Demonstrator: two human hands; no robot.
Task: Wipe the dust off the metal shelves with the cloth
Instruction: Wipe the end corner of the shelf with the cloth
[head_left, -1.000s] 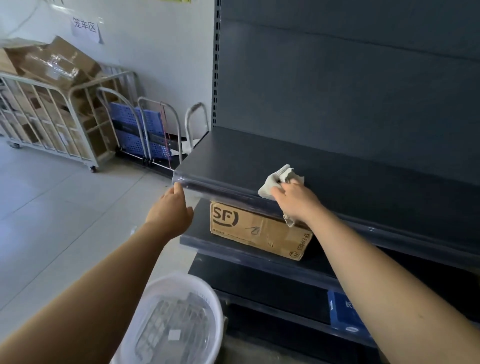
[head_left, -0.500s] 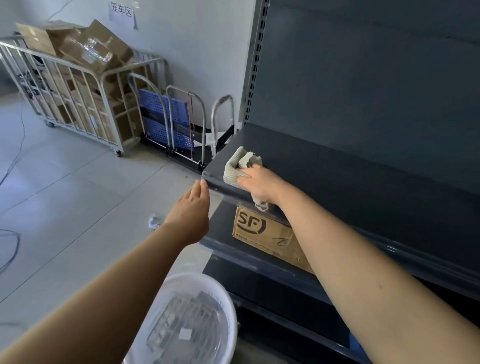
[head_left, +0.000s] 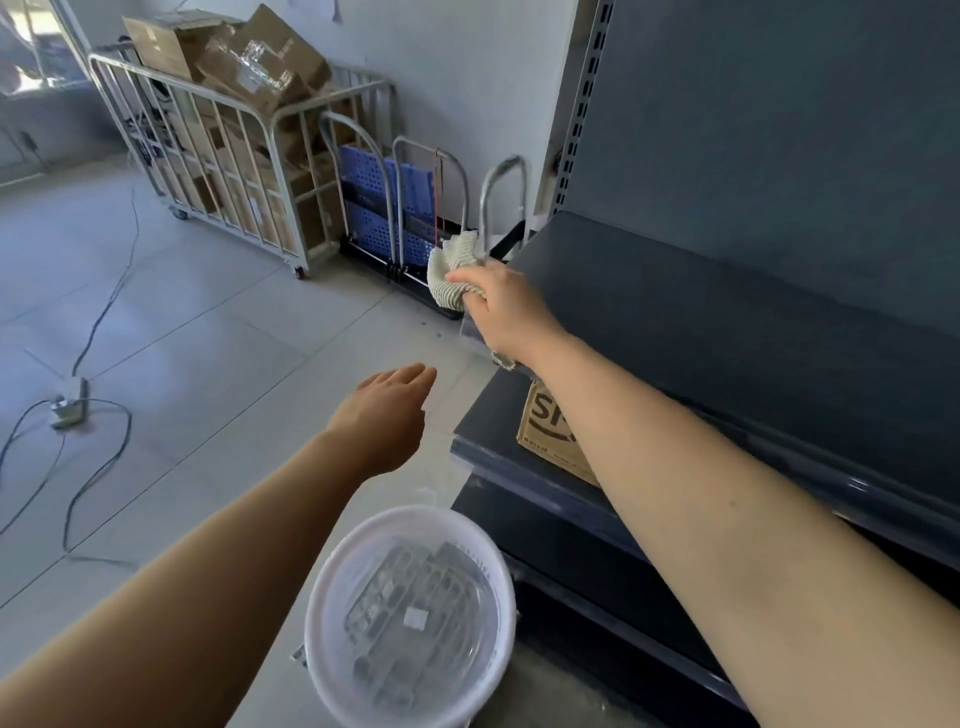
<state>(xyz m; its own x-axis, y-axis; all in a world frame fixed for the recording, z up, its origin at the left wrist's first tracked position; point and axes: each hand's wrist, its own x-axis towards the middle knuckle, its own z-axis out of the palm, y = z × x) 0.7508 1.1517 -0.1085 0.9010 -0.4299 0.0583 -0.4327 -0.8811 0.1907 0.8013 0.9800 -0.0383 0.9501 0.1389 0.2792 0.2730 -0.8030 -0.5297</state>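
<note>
I see my right hand (head_left: 506, 306) gripping the bunched cream cloth (head_left: 451, 270), fingers curled round it, at the left front corner of the dark metal shelf (head_left: 701, 312). The cloth sticks out past that corner. My left hand (head_left: 384, 410) hangs in the air left of the shelf and lower, fingers straight and relaxed, holding nothing. A printed cardboard box (head_left: 548, 431) sits on the tier beneath the shelf, and a white plastic basket (head_left: 332, 597) stands at its foot.
</note>
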